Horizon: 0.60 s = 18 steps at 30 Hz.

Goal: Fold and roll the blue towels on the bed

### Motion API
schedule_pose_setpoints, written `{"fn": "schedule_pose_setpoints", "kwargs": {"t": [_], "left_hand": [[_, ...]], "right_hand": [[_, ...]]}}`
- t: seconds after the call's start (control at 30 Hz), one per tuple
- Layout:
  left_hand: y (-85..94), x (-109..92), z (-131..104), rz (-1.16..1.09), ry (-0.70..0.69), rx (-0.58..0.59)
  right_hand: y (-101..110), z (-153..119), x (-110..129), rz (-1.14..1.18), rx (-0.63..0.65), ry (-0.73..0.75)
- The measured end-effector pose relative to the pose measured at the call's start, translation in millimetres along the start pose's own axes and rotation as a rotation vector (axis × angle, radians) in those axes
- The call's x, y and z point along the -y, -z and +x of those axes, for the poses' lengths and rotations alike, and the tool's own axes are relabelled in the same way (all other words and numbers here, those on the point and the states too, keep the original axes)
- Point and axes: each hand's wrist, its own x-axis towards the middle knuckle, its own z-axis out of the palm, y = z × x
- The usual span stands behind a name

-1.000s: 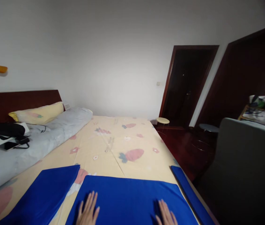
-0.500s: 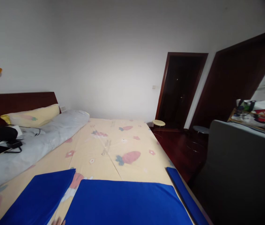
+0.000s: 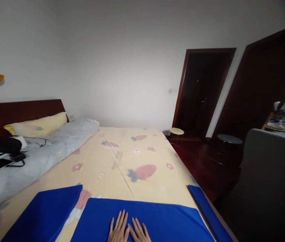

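My left hand (image 3: 118, 228) lies flat, fingers stretched out, on a blue cloth (image 3: 172, 218) spread at the near side of the bed. Close beside it, my right hand (image 3: 139, 230) rests on the same cloth with its fingers extended. The thumbs nearly meet, and neither hand holds anything. To the left lies a second, folded blue cloth (image 3: 44, 208). A narrow folded blue strip (image 3: 209, 211) runs along the bed's right edge. The near edge of the middle cloth is out of view.
The bed sheet (image 3: 122, 151) is cream with printed carrots and flowers. A rolled grey quilt (image 3: 56, 148), a yellow pillow (image 3: 39, 126) and a phone (image 3: 0, 164) are on the left. Two stools (image 3: 176, 131) stand by the bed's right side, near a dark grey panel (image 3: 271, 174).
Both hands have come onto the middle blue cloth; earlier only a few fingers showed at its lower left corner. The view has shifted slightly.
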Motion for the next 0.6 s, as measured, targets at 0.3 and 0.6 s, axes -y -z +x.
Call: {"fn": "schedule_pose_setpoints", "kwargs": {"t": [0.3, 0.6], "left_hand": [[60.0, 92, 15, 0.140, 0.351, 0.029], [77.7, 143, 27, 0.207, 0.556, 0.131]], "right_hand": [[123, -44, -173, -0.122, 0.387, -0.718], [117, -101, -251, -0.202, 0.274, -0.871]]}}
